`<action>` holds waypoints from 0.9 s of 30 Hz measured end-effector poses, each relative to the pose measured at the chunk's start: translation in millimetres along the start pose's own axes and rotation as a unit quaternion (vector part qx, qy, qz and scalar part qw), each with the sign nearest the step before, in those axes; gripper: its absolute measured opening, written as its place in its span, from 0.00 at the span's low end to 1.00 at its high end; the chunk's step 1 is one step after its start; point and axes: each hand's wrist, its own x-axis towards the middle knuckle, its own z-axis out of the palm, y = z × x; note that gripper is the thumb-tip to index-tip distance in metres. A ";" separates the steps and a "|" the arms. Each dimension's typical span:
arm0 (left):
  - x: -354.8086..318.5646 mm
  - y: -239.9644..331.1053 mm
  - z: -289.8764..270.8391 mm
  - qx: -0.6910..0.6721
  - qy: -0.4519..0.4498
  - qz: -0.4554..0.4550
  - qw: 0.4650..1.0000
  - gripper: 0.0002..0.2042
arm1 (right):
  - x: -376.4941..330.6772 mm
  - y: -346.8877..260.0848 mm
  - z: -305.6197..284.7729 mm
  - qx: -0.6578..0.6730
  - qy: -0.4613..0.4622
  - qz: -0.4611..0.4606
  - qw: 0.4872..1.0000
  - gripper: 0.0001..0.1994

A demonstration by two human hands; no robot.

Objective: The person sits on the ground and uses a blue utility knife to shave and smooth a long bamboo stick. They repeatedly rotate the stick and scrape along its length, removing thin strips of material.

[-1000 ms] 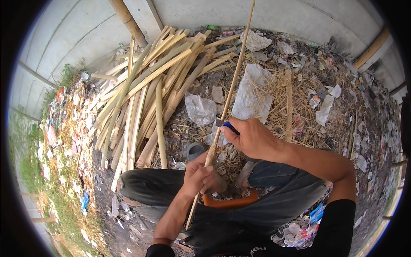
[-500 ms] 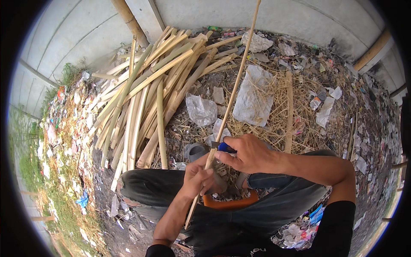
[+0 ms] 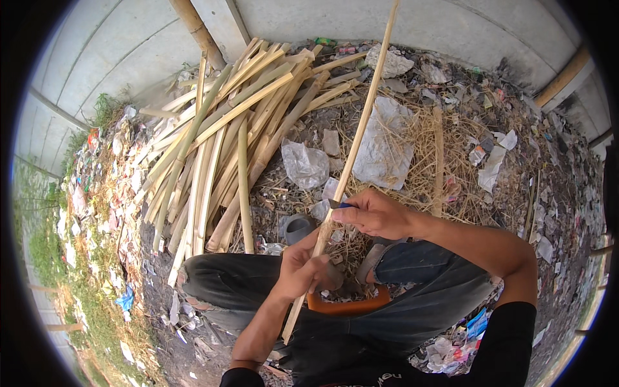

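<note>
A long, pale bamboo strip (image 3: 365,122) slants from my lap up toward the wall. My left hand (image 3: 299,269) is closed round its lower part, fingers wrapped over it. In my right hand (image 3: 374,214) is a knife with a blue handle (image 3: 344,205), gripped close to the strip. Its short dark blade lies against the strip's side, a little above my left hand. Most of the handle is hidden by my fingers.
A big heap of split bamboo (image 3: 225,142) lies at the far left. Straw shavings (image 3: 419,187), a pale flat slab (image 3: 385,145) and a clear plastic bag (image 3: 304,164) litter the ground ahead. An orange object (image 3: 351,306) sits between my legs. A concrete wall (image 3: 387,26) stands behind.
My right hand and the knife have moved a little up along the strip, away from my left hand. The strip has turned and shows a broader face.
</note>
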 end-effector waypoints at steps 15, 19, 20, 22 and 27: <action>3.3 -23.8 6.6 0.241 0.109 0.090 0.960 0.34 | -3.0 1.4 13.3 -0.235 0.111 -0.146 0.955 0.12; 1.7 -17.9 11.6 0.223 0.091 0.071 0.968 0.33 | -0.8 1.8 5.2 -0.237 0.067 -0.182 0.952 0.10; 1.5 -16.0 12.7 0.215 0.081 0.069 0.971 0.33 | -1.5 2.4 3.0 -0.230 0.056 -0.196 0.951 0.12; 4.2 -21.3 9.6 0.199 0.067 0.090 0.974 0.33 | -3.3 3.0 1.3 -0.218 0.034 -0.200 0.955 0.14; -1.1 -0.2 13.1 0.103 0.053 0.013 0.993 0.33 | -12.9 -14.0 -3.8 -0.197 -0.010 -0.102 0.975 0.11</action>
